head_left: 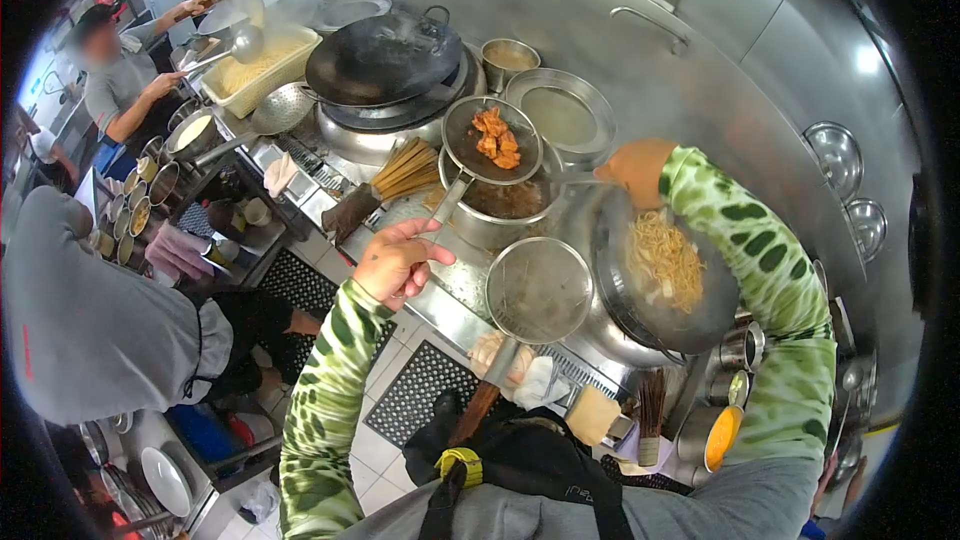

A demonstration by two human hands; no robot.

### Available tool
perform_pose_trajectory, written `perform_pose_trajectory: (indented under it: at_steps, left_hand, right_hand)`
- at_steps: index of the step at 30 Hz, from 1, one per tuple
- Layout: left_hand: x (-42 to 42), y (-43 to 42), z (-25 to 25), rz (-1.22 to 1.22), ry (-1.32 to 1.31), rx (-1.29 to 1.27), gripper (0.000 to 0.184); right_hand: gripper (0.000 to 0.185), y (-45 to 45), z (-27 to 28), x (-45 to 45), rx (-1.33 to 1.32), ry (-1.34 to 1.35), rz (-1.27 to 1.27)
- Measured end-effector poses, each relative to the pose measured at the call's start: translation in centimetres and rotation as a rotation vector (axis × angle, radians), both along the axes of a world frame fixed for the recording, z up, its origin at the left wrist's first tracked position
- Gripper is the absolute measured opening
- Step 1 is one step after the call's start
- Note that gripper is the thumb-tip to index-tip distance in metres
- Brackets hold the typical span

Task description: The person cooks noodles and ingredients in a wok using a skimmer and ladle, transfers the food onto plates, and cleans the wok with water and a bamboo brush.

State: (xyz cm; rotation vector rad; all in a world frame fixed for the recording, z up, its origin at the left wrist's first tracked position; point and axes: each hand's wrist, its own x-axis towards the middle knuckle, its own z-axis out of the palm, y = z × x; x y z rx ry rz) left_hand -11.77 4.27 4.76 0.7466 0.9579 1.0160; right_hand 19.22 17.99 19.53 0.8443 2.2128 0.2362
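Note:
My left hand (398, 262) is held over the counter edge, index finger and thumb stretched out, the other fingers partly curled, nothing in it. Its index finger is close to the handle of a strainer (462, 138) with reddish-brown meat pieces (496, 139), resting over a pot of brown liquid (505, 200). My right hand (640, 172) is closed above the far rim of a wok (622, 275). From it a grey metal utensil (575, 178) points left toward the pot; its kind is unclear. Noodles (665, 262) lie in the wok. A second strainer (538, 290) with a wooden handle sits in front of me.
A large black wok (385, 60) steams at the back left, near a bamboo brush (405, 168). A wide pan of liquid (560, 112) stands behind the pot. Two people work at left, one near a noodle basket (255, 75). Containers line the right side.

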Motion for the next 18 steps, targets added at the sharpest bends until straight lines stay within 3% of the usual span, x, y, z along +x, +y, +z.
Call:
perform_pose_trajectory:
  at_steps: [1,4,5,8,14,18]
  left_hand:
    - [0.1,0.0,-0.2,0.012,-0.016,-0.011,0.045]
    - [0.3,-0.1,-0.4,0.0,-0.032,0.01,0.052]
    - [0.3,-0.1,-0.3,0.01,-0.041,0.019,0.052]
    - [0.2,-0.4,0.2,0.039,-0.067,0.049,0.053]
    - [0.2,-1.6,2.3,0.126,-0.081,0.087,0.044]
    - [-0.1,-2.4,2.8,0.14,-0.074,0.109,0.043]
  right_hand:
    - [0.037,0.8,-0.2,0.2,-0.045,0.061,0.048]
    - [0.041,0.2,2.4,-1.2,-0.3,0.069,-0.469]
    - [0.066,0.8,2.4,-1.1,-0.392,0.054,-0.545]
    - [0.065,2.3,0.5,-0.3,-0.562,0.188,-0.734]
    - [0.053,5.2,-1.5,-0.7,-0.735,0.287,-0.96]
    - [0.021,4.5,-2.5,-0.2,-0.704,0.501,-1.208]
